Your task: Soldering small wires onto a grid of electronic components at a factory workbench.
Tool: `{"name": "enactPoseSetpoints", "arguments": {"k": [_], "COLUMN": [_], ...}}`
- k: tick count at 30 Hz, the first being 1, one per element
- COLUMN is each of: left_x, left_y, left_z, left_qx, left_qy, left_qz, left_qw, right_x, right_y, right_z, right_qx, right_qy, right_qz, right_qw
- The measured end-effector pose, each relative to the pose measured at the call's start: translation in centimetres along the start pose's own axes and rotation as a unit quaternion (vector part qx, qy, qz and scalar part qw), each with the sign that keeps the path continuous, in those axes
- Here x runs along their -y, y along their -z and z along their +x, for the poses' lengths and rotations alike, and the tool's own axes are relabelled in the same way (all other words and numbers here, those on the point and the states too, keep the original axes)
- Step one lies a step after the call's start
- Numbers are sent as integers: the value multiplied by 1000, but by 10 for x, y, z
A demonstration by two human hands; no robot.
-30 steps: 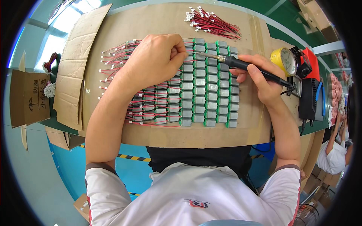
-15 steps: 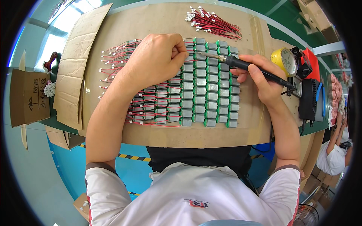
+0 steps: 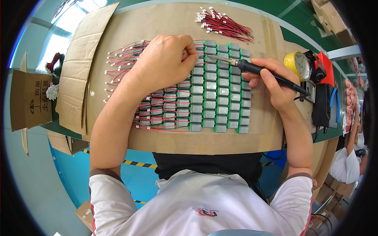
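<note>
Grey blocks with green circuit boards (image 3: pixel 210 95) lie side by side in several columns on the brown cardboard. Red and black wire leads with white plugs (image 3: pixel 118 63) run out from the left columns. Over the upper middle of the blocks my left hand (image 3: pixel 169 59) is closed in a pinch, a thin red wire showing at its fingertips; the rest of that wire is hidden by the hand. In my right hand (image 3: pixel 275 80) is a soldering iron (image 3: pixel 252 67), gripped like a pen. Its metal tip points left, just right of my left fingertips, over the blocks.
A pile of red and black leads (image 3: pixel 224 25) lies at the far side. To the right are yellow tape (image 3: pixel 296 66) and a black soldering station (image 3: pixel 323 104). Folded cardboard (image 3: pixel 82 67) stands at the left, beside a carton (image 3: pixel 31 100). Another person (image 3: pixel 346 161) is at far right.
The view has shifted very slightly. Both hands keep nearly the same pose, with the soldering iron tip still beside my left fingertips. The person at far right has moved an arm.
</note>
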State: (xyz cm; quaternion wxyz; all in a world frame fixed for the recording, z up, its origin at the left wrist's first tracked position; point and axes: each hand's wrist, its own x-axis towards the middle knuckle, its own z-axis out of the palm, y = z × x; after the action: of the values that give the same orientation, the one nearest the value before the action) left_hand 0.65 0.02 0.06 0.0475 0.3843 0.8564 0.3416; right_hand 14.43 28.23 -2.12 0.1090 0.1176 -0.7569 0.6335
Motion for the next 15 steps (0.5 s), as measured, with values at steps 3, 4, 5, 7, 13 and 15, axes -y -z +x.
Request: {"name": "enactPoseSetpoints", "arguments": {"k": [3, 4, 5, 7, 13, 15], "left_x": [0, 0, 0, -1, 0, 0], "left_y": [0, 0, 0, 1, 0, 0], "left_z": [0, 0, 1, 0, 0, 0], "left_qx": [1, 2, 2, 2, 0, -1], "left_qy": [0, 1, 0, 3, 0, -1], "left_qz": [2, 3, 2, 5, 10, 7], "left_qw": [1000, 1000, 1000, 1000, 1000, 1000], "right_x": [-1, -1, -1, 0, -1, -2], "right_y": [1, 1, 2, 1, 0, 0], "right_z": [0, 0, 0, 0, 1, 0], "right_qx": [2, 3, 3, 2, 1, -2], "right_qy": [2, 5, 5, 5, 5, 12], "right_qz": [-2, -3, -4, -8, -1, 8], "right_qw": [1000, 1000, 1000, 1000, 1000, 1000]}}
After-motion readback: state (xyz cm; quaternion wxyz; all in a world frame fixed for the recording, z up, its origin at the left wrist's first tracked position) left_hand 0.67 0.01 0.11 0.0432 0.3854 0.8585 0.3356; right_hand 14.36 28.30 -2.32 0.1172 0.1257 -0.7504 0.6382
